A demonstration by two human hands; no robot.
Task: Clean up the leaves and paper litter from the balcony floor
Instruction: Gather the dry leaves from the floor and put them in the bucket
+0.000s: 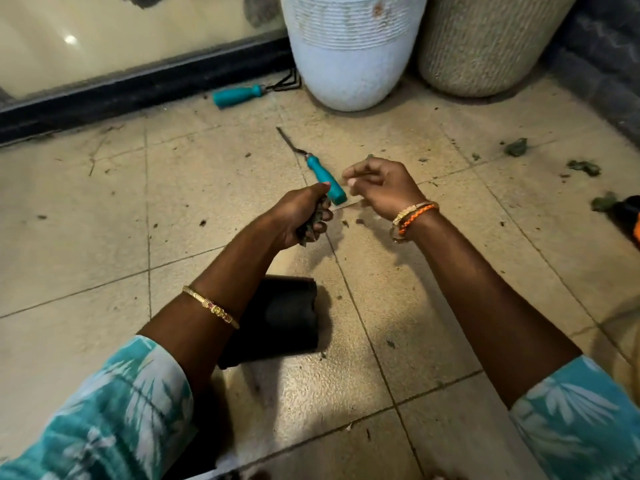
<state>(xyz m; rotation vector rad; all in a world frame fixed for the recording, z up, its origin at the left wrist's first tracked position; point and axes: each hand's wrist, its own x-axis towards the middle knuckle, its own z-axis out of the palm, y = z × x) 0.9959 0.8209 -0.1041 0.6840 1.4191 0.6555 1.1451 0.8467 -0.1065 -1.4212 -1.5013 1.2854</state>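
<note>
The beige tiled balcony floor (pixel 86 220) lies open from 7 to 10 o'clock, bounded at 11 by a black door sill (pixel 138 95). At 12 to 1 o'clock a white ribbed planter (pixel 349 53) and a woven beige pot (pixel 485 43) close off the corner. The left hand (pixel 298 216) curls tightly round a bunch of dark dried leaves (pixel 313 225) at centre. The right hand (pixel 381 188), just beside it, has its fingers loosely curled, thumb and forefinger near together; whether they pinch anything I cannot tell. A teal-handled weeder (pixel 325 176) lies between and beyond the hands. A teal-handled rake (pixel 242 94) rests at 11. More crumpled green leaf scraps (pixel 516 147) sit at 2 to 3 o'clock. A black cylinder (pixel 277 320) lies under the left forearm.
</note>
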